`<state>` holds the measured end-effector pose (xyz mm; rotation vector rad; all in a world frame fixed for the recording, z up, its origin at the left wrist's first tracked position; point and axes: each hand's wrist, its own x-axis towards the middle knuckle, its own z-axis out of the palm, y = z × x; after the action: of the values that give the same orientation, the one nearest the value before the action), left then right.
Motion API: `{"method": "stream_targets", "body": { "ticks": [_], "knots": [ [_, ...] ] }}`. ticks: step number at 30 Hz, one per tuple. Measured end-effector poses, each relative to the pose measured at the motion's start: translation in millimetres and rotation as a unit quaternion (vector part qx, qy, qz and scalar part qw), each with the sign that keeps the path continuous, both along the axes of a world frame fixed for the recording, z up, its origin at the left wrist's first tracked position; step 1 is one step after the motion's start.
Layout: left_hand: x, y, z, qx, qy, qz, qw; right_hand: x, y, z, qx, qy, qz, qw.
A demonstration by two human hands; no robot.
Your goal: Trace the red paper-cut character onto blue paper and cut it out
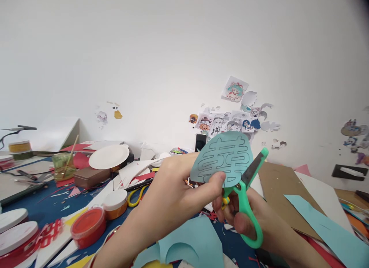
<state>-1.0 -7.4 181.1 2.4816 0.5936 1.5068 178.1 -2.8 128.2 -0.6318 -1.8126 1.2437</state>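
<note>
Pinching the pale blue paper point(221, 158) above the green scissors point(247, 218)

From my remote view through the head camera, the paper is held up in mid-air in front of the wall, a rounded piece marked with a grey double-happiness outline. The left hand point(170, 191) holds it in a narrow pinch, with the thumb pressed on its lower edge. The right hand point(248, 225) is closed firmly around the scissors handle, just below the paper. The dark blade point(253, 170) angles up beside the paper's right edge; I cannot tell how far the blades are parted.

Blue offcuts point(178, 245) lie below the hands, and a blue strip point(325, 225) rests across a cardboard sheet point(284, 199) to the right. To the left are yellow-handled scissors point(136, 197), a red tub point(88, 226) and a paper plate point(108, 156). Stickers point(225, 124) dot the wall.
</note>
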Motion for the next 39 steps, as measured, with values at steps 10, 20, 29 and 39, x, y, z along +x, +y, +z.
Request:
{"method": "stream_targets", "body": {
  "ticks": [10, 20, 29, 39],
  "knots": [
    [1.3, -2.4, -2.6, 0.0, -0.016, 0.004, 1.0, 0.0, -0.4, 2.0, -0.006, 0.003, 0.0, 1.0],
    [2.5, -1.8, -1.8, -0.057, 0.025, -0.036, 0.997, -2.8, 0.0, 2.9, 0.019, -0.012, -0.006, 1.0],
    [2.5, -0.3, -4.1, -0.084, -0.039, -0.062, 0.994, -3.3, -0.4, 4.7, 0.019, -0.007, 0.003, 1.0],
    [1.1, 1.0, -0.2, -0.074, -0.043, 0.019, 0.996, -3.1, 2.5, 2.5, 0.012, -0.021, -0.002, 1.0]
  ]
}}
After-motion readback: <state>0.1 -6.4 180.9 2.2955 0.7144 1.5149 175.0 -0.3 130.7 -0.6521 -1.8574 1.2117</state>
